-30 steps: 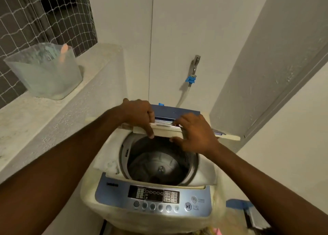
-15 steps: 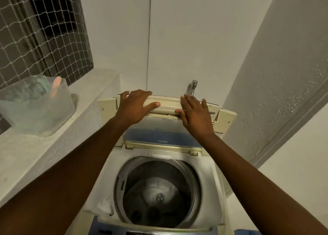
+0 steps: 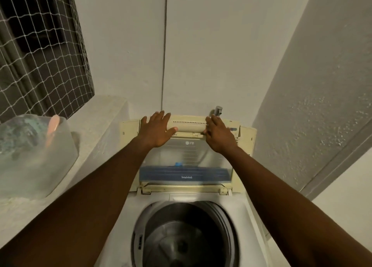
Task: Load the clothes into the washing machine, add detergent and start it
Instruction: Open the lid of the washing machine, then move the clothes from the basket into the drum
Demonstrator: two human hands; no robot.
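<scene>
A white top-loading washing machine [image 3: 251,216] stands right below me with its drum [image 3: 181,236] open and holding no clothes. Its cream lid [image 3: 189,123] with a clear window is raised upright against the back wall. My left hand [image 3: 156,130] lies flat on the lid's top edge at the left, fingers spread, thumb on the handle. My right hand [image 3: 218,136] presses the same edge at the right, fingers curled over the handle. No clothes or detergent are in either hand.
A translucent plastic tub [image 3: 34,156] with dark cloth and an orange item sits on the concrete ledge [image 3: 96,129] at left. A netted window [image 3: 40,51] is above it. A tap [image 3: 218,110] pokes out behind the lid. A textured wall [image 3: 312,105] closes the right side.
The lid went from folded low over the drum to fully upright, both hands riding up with it. My view has tilted so the control panel has dropped out of sight.
</scene>
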